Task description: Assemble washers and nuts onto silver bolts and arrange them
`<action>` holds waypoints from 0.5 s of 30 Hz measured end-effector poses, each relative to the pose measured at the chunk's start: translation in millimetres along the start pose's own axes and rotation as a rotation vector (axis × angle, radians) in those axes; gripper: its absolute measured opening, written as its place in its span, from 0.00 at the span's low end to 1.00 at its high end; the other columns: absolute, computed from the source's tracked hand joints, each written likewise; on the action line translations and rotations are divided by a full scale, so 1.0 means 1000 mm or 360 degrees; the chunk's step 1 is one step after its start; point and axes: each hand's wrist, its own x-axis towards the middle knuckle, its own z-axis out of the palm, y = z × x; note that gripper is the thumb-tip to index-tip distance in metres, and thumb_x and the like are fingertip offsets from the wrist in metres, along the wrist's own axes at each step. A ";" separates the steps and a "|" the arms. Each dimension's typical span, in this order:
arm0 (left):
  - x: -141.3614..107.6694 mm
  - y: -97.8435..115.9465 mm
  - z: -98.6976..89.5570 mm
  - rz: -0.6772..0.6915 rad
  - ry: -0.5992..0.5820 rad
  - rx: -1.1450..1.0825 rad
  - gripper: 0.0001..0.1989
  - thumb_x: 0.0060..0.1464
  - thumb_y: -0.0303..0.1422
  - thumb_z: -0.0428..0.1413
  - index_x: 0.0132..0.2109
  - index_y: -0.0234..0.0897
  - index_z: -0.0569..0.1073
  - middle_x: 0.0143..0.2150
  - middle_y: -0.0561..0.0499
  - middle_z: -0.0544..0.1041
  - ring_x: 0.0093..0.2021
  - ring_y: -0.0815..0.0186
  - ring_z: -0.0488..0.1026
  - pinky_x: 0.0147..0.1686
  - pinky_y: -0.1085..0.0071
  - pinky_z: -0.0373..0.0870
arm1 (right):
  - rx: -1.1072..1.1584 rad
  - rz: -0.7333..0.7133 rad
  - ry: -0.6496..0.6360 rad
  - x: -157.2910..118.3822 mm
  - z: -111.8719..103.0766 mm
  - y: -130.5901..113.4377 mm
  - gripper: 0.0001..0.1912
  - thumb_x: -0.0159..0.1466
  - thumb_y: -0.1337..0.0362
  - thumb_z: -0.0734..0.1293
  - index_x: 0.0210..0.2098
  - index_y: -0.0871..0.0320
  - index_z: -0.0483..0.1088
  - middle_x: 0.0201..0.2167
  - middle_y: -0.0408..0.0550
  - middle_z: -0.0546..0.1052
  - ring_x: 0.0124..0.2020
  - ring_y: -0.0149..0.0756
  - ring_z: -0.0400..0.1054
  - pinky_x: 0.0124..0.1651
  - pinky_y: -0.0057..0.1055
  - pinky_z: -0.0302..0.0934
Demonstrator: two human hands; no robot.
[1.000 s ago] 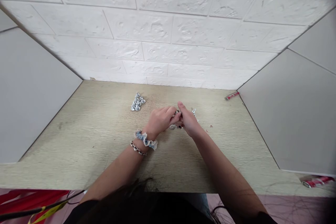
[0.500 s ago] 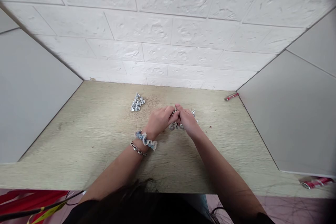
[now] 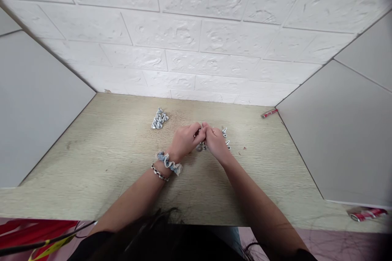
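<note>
My left hand (image 3: 186, 139) and my right hand (image 3: 216, 142) meet at the fingertips, low over the middle of the table. Both are closed in a pinch; the small thing between their fingers is mostly hidden. Under and beside them lie loose metal parts: a flat washer (image 3: 199, 147) and a screw head (image 3: 205, 147) near the fingertips. Just right of my right hand are loose silver screws (image 3: 225, 132). Farther left, a cluster of several screws with washers on them (image 3: 159, 120) stands heads down.
The wooden table (image 3: 122, 187) runs to a white brick-patterned wall (image 3: 180, 63). Grey panels (image 3: 39, 110) close in both sides. A red tube-shaped thing (image 3: 269, 113) lies at the back right corner, and another red one (image 3: 367, 214) near the front right edge.
My hands stay joined, with the right fingers turned slightly and shifted left. More of the loose screws on the right shows now. The cluster on the left is the same.
</note>
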 end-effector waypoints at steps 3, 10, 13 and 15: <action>0.000 -0.001 0.000 -0.0018 -0.0005 -0.0031 0.19 0.59 0.39 0.42 0.24 0.36 0.64 0.18 0.55 0.64 0.19 0.73 0.59 0.21 0.74 0.51 | 0.0021 0.0017 -0.0007 -0.001 0.001 -0.001 0.26 0.59 0.46 0.55 0.14 0.58 0.55 0.12 0.39 0.58 0.17 0.26 0.50 0.22 0.27 0.45; 0.000 -0.005 0.002 0.0029 0.0149 -0.0079 0.18 0.59 0.37 0.43 0.23 0.35 0.63 0.17 0.56 0.63 0.19 0.73 0.57 0.22 0.75 0.51 | 0.0007 -0.0266 0.0189 -0.007 0.005 -0.004 0.22 0.61 0.50 0.55 0.17 0.58 0.56 0.16 0.39 0.58 0.21 0.27 0.51 0.26 0.26 0.47; 0.000 -0.003 0.003 -0.0059 0.0125 -0.0162 0.17 0.59 0.37 0.43 0.24 0.36 0.63 0.17 0.56 0.61 0.19 0.73 0.57 0.22 0.75 0.51 | -0.0116 -0.0383 0.0290 -0.011 0.006 -0.005 0.21 0.62 0.52 0.54 0.19 0.58 0.59 0.16 0.40 0.60 0.22 0.28 0.53 0.27 0.26 0.48; 0.000 -0.001 0.002 -0.0119 0.0076 -0.0238 0.18 0.58 0.37 0.42 0.23 0.36 0.61 0.17 0.56 0.61 0.19 0.73 0.57 0.22 0.75 0.51 | -0.0259 -0.0461 0.0372 -0.012 0.005 -0.004 0.20 0.62 0.53 0.54 0.19 0.57 0.57 0.16 0.39 0.59 0.21 0.28 0.52 0.27 0.26 0.47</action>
